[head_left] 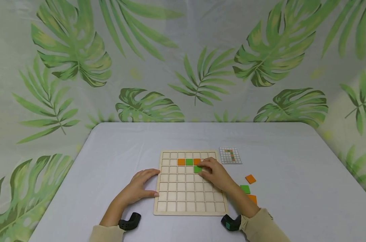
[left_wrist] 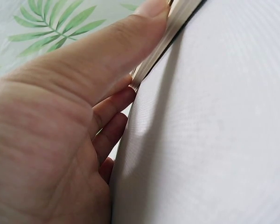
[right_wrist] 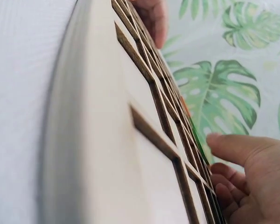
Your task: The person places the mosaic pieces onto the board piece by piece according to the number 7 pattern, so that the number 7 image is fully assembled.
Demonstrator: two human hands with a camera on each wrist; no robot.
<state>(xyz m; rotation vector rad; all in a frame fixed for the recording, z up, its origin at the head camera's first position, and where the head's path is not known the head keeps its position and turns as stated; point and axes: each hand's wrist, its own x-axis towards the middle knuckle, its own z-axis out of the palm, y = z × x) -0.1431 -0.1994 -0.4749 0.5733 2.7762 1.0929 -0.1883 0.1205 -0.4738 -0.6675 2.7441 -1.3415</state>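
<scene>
A wooden grid board (head_left: pixel 190 213) lies on the table with several tiles in its upper cells. Two orange tiles (head_left: pixel 181 162) flank a green tile (head_left: pixel 189 162) in one row. Below the right-hand orange one is another green tile (head_left: pixel 197 169), pinched at its edges by the thumb and index finger of my right hand (head_left: pixel 216 174). Beside the board's left edge, my left hand (head_left: pixel 137 188) is spread, fingertips and thumb touching the frame. The left wrist view shows its thumb (left_wrist: pixel 116 44) against the wooden side. In the right wrist view, the right thumb (right_wrist: pixel 242 147) reaches the green tile.
Right of the board lie loose tiles: an orange one (head_left: pixel 250 178), a green one (head_left: pixel 245 189) and another orange one (head_left: pixel 252 199) partly behind the right forearm. A small card (head_left: pixel 230 155) with a printed grid of coloured squares lies by the board's upper right corner.
</scene>
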